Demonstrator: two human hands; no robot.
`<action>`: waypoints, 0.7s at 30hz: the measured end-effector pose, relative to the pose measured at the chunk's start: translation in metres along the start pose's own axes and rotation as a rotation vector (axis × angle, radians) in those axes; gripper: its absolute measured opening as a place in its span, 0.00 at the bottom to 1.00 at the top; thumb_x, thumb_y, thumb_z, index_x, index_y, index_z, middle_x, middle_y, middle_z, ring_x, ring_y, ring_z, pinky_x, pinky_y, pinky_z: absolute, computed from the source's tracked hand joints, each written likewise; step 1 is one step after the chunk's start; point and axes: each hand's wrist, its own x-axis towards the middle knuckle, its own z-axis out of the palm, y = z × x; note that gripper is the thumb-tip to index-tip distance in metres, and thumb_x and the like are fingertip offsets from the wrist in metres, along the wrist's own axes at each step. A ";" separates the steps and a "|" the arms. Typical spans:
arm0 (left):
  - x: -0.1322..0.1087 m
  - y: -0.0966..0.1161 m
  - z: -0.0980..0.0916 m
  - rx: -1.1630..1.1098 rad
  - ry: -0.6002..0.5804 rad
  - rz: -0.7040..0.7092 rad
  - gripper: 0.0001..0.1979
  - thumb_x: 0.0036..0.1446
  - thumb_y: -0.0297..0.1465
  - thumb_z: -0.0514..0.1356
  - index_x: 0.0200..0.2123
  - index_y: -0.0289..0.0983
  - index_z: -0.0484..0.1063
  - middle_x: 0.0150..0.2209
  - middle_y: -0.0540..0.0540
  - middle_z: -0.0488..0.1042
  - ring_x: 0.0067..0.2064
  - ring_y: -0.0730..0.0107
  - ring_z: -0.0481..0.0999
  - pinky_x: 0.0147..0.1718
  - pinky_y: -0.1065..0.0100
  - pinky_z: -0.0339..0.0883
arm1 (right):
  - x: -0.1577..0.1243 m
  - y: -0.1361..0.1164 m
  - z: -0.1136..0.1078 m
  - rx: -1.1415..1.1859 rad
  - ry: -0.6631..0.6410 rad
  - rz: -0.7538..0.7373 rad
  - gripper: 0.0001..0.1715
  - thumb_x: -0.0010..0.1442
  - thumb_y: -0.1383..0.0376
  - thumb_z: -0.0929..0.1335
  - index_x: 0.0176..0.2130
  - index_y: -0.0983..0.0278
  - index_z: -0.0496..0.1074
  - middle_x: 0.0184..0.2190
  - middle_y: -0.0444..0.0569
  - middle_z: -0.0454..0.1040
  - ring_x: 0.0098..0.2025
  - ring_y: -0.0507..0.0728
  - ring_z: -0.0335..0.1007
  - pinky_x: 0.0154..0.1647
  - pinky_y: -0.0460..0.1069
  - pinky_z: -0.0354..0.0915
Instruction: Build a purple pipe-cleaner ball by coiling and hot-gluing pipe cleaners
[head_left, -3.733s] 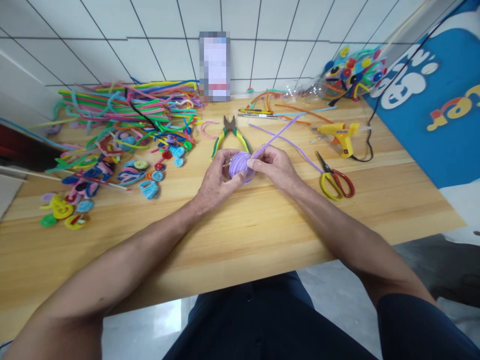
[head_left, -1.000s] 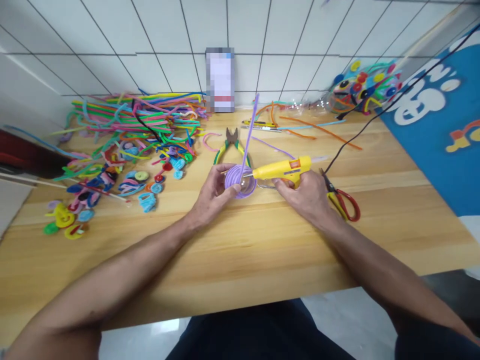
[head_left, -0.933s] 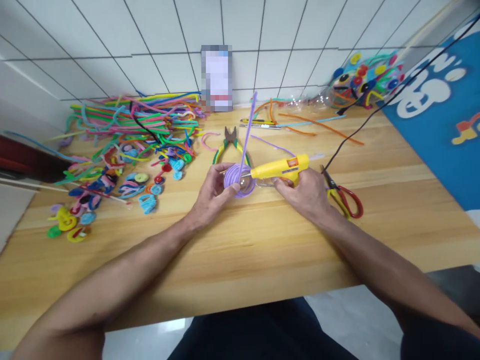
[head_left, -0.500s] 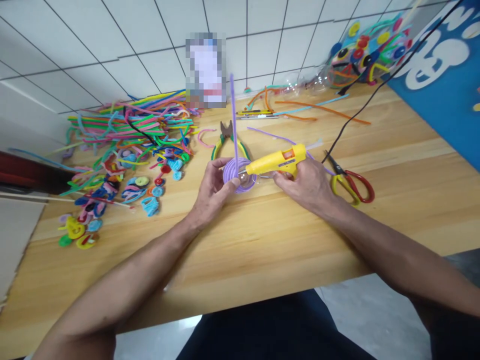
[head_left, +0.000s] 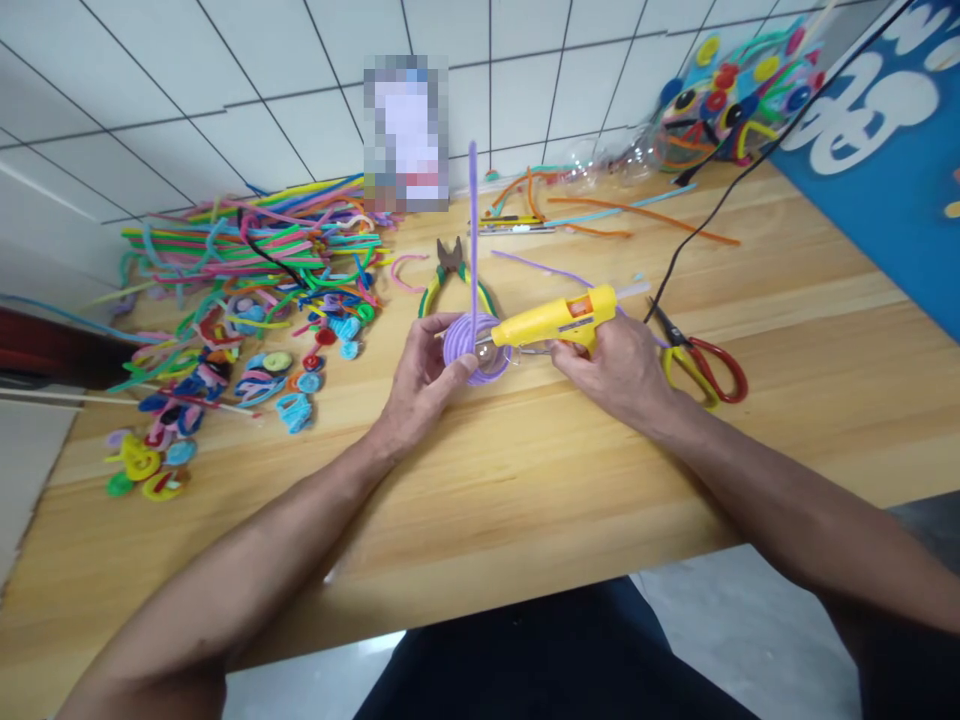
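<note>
Between thumb and fingers, my left hand [head_left: 424, 375] holds a clear round ball partly wrapped in coiled purple pipe cleaner [head_left: 459, 347]. One length of the pipe cleaner sticks straight up from the coil. My right hand [head_left: 619, 365] is closed round the handle of a yellow hot glue gun [head_left: 559, 318]. The gun points left, and its nozzle is at the coil beside my left thumb; I cannot tell whether it touches. Just behind the ball lie pliers [head_left: 450, 260] with green and yellow handles, partly hidden by it.
Heaped pipe cleaners [head_left: 262, 240] and small coiled pieces [head_left: 296, 410] cover the table's left side. Scissors [head_left: 705, 370] lie right of my right hand, near a black cord [head_left: 697, 235]. A colourful decorated object [head_left: 735, 110] and clear balls [head_left: 589, 165] stand by the tiled wall.
The upright pipe cleaner end has shifted slightly right relative to the ball. Both hands keep their grips, and the glue gun nozzle stays at the coil. The whole view has shifted a little.
</note>
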 end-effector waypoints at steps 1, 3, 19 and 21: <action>0.000 0.000 0.000 -0.004 -0.004 0.000 0.28 0.66 0.51 0.69 0.58 0.44 0.65 0.54 0.43 0.80 0.55 0.58 0.81 0.55 0.54 0.79 | 0.000 0.000 0.000 -0.015 0.011 0.001 0.07 0.59 0.57 0.70 0.30 0.56 0.72 0.26 0.52 0.75 0.36 0.67 0.78 0.35 0.57 0.70; 0.000 0.001 -0.001 0.001 -0.010 -0.005 0.27 0.66 0.51 0.69 0.58 0.45 0.65 0.55 0.43 0.80 0.55 0.58 0.81 0.56 0.54 0.79 | 0.000 0.000 0.000 -0.052 0.033 -0.003 0.08 0.58 0.57 0.70 0.28 0.56 0.71 0.25 0.51 0.75 0.36 0.67 0.78 0.35 0.57 0.71; 0.000 -0.001 -0.001 0.030 0.000 0.004 0.28 0.66 0.52 0.69 0.59 0.45 0.65 0.53 0.44 0.80 0.53 0.59 0.82 0.55 0.55 0.79 | 0.000 0.002 0.000 -0.039 0.024 -0.005 0.04 0.56 0.61 0.70 0.29 0.57 0.73 0.22 0.49 0.69 0.36 0.67 0.78 0.37 0.58 0.73; 0.000 -0.001 -0.001 0.030 0.007 -0.005 0.29 0.65 0.53 0.69 0.59 0.45 0.65 0.52 0.44 0.80 0.53 0.58 0.82 0.54 0.54 0.79 | 0.000 0.003 0.000 -0.035 0.025 -0.006 0.04 0.56 0.61 0.70 0.29 0.57 0.73 0.22 0.49 0.69 0.36 0.67 0.78 0.37 0.58 0.73</action>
